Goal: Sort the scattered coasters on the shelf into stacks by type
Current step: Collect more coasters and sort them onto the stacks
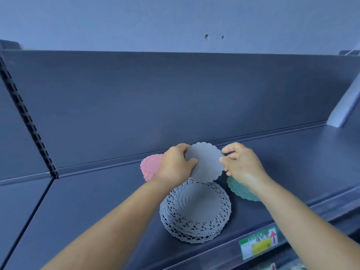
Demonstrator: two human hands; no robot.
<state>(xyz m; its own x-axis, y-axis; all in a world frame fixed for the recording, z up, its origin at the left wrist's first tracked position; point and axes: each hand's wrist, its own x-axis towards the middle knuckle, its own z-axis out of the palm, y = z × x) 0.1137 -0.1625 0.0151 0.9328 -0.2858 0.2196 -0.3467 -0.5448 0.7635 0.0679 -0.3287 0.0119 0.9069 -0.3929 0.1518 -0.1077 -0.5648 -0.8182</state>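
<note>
Nearest me, a price label (258, 243) sits on the shelf (97, 201) front edge. Behind it: stack of grey lace coasters (195, 212). Pink stack (151, 169) behind-left of the grey stack, teal stack (240, 190) to its right. My left hand (176, 164) and right hand (241, 162) pinch opposite edges of one grey scalloped coaster (206, 162), held above the grey stack.

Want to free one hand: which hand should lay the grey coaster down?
Probably left. The left hand holds the grey coaster with a fuller hold; the right hand only pinches its edge.
</note>
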